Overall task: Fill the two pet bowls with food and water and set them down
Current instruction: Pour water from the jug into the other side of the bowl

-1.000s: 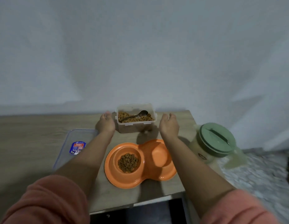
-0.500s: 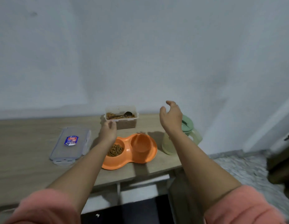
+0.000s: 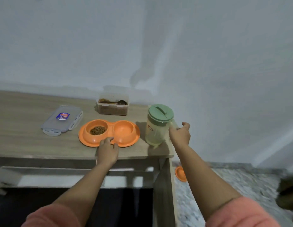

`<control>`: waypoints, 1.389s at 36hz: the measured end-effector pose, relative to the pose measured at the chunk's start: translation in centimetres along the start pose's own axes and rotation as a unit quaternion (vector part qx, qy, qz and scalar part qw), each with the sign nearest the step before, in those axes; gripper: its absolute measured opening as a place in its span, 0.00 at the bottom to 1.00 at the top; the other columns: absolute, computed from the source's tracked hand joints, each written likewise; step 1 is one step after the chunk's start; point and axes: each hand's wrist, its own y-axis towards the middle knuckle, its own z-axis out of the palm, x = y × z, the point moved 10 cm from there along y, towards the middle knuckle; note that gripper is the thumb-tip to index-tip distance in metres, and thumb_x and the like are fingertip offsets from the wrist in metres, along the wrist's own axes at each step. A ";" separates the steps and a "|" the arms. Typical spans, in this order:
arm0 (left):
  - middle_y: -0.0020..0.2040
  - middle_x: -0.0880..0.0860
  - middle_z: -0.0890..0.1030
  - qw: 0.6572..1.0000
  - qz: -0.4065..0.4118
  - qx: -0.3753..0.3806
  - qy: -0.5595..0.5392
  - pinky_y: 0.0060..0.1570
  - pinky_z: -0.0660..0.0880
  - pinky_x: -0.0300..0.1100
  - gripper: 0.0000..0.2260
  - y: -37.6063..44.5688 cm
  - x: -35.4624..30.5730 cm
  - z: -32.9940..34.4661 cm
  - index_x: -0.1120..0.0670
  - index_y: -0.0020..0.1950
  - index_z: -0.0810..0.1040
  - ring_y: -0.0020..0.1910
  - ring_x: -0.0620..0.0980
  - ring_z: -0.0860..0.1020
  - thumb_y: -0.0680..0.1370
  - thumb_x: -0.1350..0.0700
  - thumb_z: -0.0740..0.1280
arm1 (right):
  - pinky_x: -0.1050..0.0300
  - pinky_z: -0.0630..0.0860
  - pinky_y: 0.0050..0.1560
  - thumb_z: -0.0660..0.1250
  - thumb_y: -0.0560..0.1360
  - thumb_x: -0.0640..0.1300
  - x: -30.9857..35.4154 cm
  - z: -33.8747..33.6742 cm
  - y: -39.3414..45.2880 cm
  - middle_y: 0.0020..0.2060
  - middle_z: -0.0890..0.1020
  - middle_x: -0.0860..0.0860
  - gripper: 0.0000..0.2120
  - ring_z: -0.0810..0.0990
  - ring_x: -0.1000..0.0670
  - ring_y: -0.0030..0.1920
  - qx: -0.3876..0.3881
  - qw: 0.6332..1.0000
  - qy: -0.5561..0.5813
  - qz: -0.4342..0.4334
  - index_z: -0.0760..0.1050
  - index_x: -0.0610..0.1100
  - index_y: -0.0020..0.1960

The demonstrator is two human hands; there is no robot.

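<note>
One wooden surface (image 3: 27, 145) carries one green-lidded pitcher (image 3: 158, 125), one orange double bowl (image 3: 109, 133) and one open kibble container (image 3: 112, 104). Your right hand (image 3: 181, 134), raised a moment ago, now has its fingers closed on the pitcher handle. Your left hand (image 3: 108, 150), fingers loosely curled, touches the bowl's near rim.

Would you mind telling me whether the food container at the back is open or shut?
Open: the food container has no lid, a spoon lies inside, and its lid rests apart on the table.
</note>
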 end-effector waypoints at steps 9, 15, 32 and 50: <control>0.75 0.58 0.63 0.989 -0.024 0.101 0.109 0.73 0.58 0.43 0.23 -1.9 3.4 3.3 0.60 0.75 0.64 0.75 0.54 0.62 0.80 0.57 0.59 | 0.53 0.72 0.52 0.65 0.78 0.45 -1.0 2.4 1.1 0.53 0.76 0.46 0.15 0.74 0.47 0.50 0.098 0.994 -0.020 -0.034 0.69 0.41 0.61; 0.80 0.53 0.41 0.949 -0.036 0.207 0.234 0.77 0.50 0.45 0.29 -2.6 4.7 5.3 0.56 0.80 0.45 0.79 0.51 0.45 0.83 0.54 0.55 | 0.56 0.70 0.50 0.64 0.78 0.44 2.3 3.4 1.6 0.49 0.77 0.47 0.11 0.76 0.45 0.52 0.142 0.981 -0.031 -0.129 0.71 0.41 0.58; 0.78 0.52 0.35 0.896 -0.071 0.308 0.313 0.77 0.49 0.49 0.35 -2.0 5.3 5.7 0.55 0.79 0.38 0.78 0.51 0.39 0.80 0.63 0.58 | 0.49 0.72 0.60 0.65 0.78 0.49 11.2 8.6 0.3 0.53 0.77 0.44 0.18 0.75 0.43 0.57 0.253 0.886 -0.280 -0.269 0.66 0.40 0.62; 0.78 0.52 0.34 0.879 -0.078 0.337 0.329 0.76 0.50 0.52 0.35 -2.0 5.0 5.8 0.57 0.79 0.37 0.78 0.51 0.37 0.80 0.65 0.58 | 0.57 0.69 0.51 0.68 0.75 0.49 13.9 12.8 -0.5 0.59 0.77 0.41 0.21 0.75 0.42 0.60 0.254 0.833 -0.371 -0.322 0.70 0.40 0.64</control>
